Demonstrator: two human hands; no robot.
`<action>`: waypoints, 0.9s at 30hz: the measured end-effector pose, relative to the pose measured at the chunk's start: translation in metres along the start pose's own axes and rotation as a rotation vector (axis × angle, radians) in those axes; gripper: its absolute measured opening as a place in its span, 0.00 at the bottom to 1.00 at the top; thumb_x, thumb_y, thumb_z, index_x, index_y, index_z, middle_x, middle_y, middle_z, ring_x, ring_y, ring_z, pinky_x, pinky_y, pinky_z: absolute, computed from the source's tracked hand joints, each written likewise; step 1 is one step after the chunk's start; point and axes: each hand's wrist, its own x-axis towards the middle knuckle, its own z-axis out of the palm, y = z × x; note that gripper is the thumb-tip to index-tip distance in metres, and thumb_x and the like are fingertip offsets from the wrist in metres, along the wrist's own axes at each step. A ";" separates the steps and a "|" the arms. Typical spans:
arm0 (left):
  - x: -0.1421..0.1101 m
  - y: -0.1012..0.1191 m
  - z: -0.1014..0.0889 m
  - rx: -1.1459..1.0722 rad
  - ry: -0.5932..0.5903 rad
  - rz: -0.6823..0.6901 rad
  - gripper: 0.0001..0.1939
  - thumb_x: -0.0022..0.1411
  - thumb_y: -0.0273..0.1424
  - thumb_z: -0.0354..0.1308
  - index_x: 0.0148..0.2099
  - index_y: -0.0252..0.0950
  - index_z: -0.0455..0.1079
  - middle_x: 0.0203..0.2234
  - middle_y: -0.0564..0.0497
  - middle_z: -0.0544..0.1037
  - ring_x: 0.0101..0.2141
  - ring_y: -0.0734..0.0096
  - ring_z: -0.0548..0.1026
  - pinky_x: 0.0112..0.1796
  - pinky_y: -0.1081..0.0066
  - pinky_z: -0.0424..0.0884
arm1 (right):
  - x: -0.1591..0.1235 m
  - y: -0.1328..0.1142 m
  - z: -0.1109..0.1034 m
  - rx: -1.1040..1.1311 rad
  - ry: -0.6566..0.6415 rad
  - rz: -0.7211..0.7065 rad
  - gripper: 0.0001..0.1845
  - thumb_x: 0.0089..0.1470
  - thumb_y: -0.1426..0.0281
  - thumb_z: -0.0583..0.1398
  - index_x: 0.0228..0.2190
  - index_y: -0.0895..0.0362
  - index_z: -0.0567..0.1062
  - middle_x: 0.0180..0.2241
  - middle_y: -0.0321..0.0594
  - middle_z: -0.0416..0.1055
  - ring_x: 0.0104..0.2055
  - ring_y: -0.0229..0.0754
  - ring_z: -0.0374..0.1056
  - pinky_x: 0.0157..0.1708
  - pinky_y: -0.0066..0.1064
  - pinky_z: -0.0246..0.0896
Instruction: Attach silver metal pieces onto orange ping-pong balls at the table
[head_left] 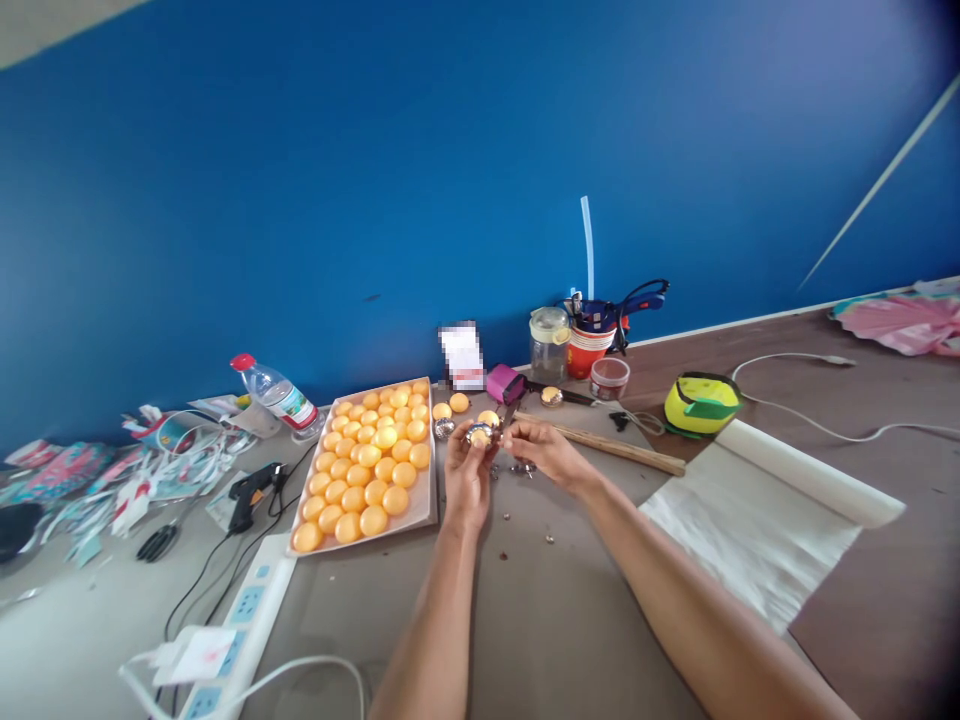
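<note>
We are clamping the silvery ball [481, 435] over the table [536, 620] in our left hand [466, 480], pinching our right hand [547, 455] shut beside it, on what we cannot tell, and judging it light, slippery, dentable, best held round its sides.

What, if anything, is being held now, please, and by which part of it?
The left grip holds a silver-trimmed orange ball by its lower left side. The right grip is close beside it; whether that holds anything cannot be told.
</note>
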 end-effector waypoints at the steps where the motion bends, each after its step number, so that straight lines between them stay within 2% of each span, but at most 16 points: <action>1: 0.001 0.000 -0.001 -0.008 0.009 0.007 0.18 0.50 0.31 0.66 0.44 0.42 0.68 0.38 0.52 0.76 0.38 0.72 0.74 0.44 0.68 0.67 | -0.001 -0.001 -0.002 -0.107 -0.057 -0.001 0.11 0.43 0.62 0.62 0.23 0.57 0.71 0.18 0.30 0.63 0.21 0.32 0.55 0.22 0.25 0.48; 4: 0.002 0.002 -0.001 -0.025 0.036 0.010 0.21 0.49 0.30 0.66 0.46 0.42 0.67 0.39 0.52 0.75 0.38 0.72 0.74 0.44 0.67 0.67 | -0.004 -0.002 -0.003 -0.434 -0.226 0.020 0.04 0.43 0.70 0.60 0.25 0.57 0.74 0.24 0.33 0.70 0.26 0.35 0.62 0.28 0.27 0.55; 8: 0.003 0.004 -0.001 -0.060 0.061 0.021 0.21 0.48 0.30 0.67 0.45 0.42 0.67 0.42 0.51 0.74 0.43 0.67 0.74 0.49 0.63 0.65 | -0.008 -0.002 0.003 -0.827 -0.370 -0.046 0.06 0.41 0.73 0.61 0.26 0.53 0.76 0.29 0.34 0.74 0.31 0.38 0.66 0.35 0.30 0.57; 11: 0.003 0.005 -0.001 -0.091 0.052 0.020 0.21 0.48 0.30 0.67 0.45 0.42 0.67 0.42 0.51 0.74 0.46 0.66 0.73 0.51 0.62 0.63 | -0.011 0.001 0.007 -0.964 -0.421 -0.124 0.06 0.42 0.73 0.60 0.26 0.52 0.77 0.30 0.33 0.74 0.32 0.38 0.67 0.41 0.33 0.56; 14: 0.003 0.006 0.000 -0.106 0.049 0.014 0.21 0.48 0.29 0.67 0.45 0.42 0.67 0.43 0.51 0.74 0.45 0.66 0.74 0.51 0.62 0.64 | -0.010 0.006 0.007 -0.957 -0.372 -0.154 0.07 0.43 0.74 0.59 0.26 0.53 0.77 0.29 0.34 0.74 0.30 0.37 0.66 0.36 0.29 0.57; 16: 0.003 0.007 0.000 -0.109 0.055 0.007 0.21 0.48 0.29 0.67 0.45 0.42 0.66 0.42 0.51 0.74 0.45 0.66 0.74 0.50 0.63 0.65 | -0.008 0.010 0.005 -0.912 -0.285 -0.181 0.09 0.44 0.75 0.58 0.28 0.54 0.77 0.29 0.36 0.73 0.30 0.37 0.66 0.32 0.26 0.57; 18: 0.003 0.007 0.001 -0.113 0.059 -0.004 0.22 0.48 0.29 0.67 0.45 0.41 0.66 0.41 0.51 0.75 0.45 0.65 0.74 0.49 0.64 0.65 | -0.006 0.011 0.001 -0.907 -0.185 -0.221 0.09 0.46 0.75 0.57 0.30 0.56 0.76 0.30 0.37 0.72 0.30 0.36 0.66 0.32 0.26 0.57; 22: 0.003 0.008 0.001 -0.128 0.047 -0.031 0.21 0.48 0.30 0.67 0.45 0.41 0.66 0.40 0.51 0.75 0.45 0.63 0.74 0.49 0.62 0.65 | -0.006 0.008 -0.003 -1.128 -0.071 -0.223 0.10 0.47 0.71 0.59 0.34 0.55 0.76 0.33 0.40 0.71 0.37 0.41 0.66 0.38 0.31 0.55; 24: 0.002 0.007 0.002 -0.128 0.047 -0.036 0.21 0.48 0.30 0.67 0.45 0.40 0.65 0.39 0.51 0.76 0.45 0.62 0.75 0.50 0.62 0.65 | -0.007 0.008 -0.002 -1.255 -0.075 -0.188 0.10 0.48 0.68 0.60 0.35 0.55 0.76 0.35 0.42 0.71 0.41 0.45 0.66 0.41 0.34 0.53; 27: 0.002 0.007 0.003 -0.132 0.047 -0.041 0.22 0.47 0.30 0.67 0.44 0.40 0.65 0.39 0.51 0.76 0.44 0.62 0.75 0.50 0.62 0.65 | -0.006 0.012 0.002 -1.344 -0.081 -0.129 0.09 0.52 0.70 0.57 0.35 0.55 0.75 0.36 0.43 0.72 0.43 0.45 0.66 0.41 0.33 0.52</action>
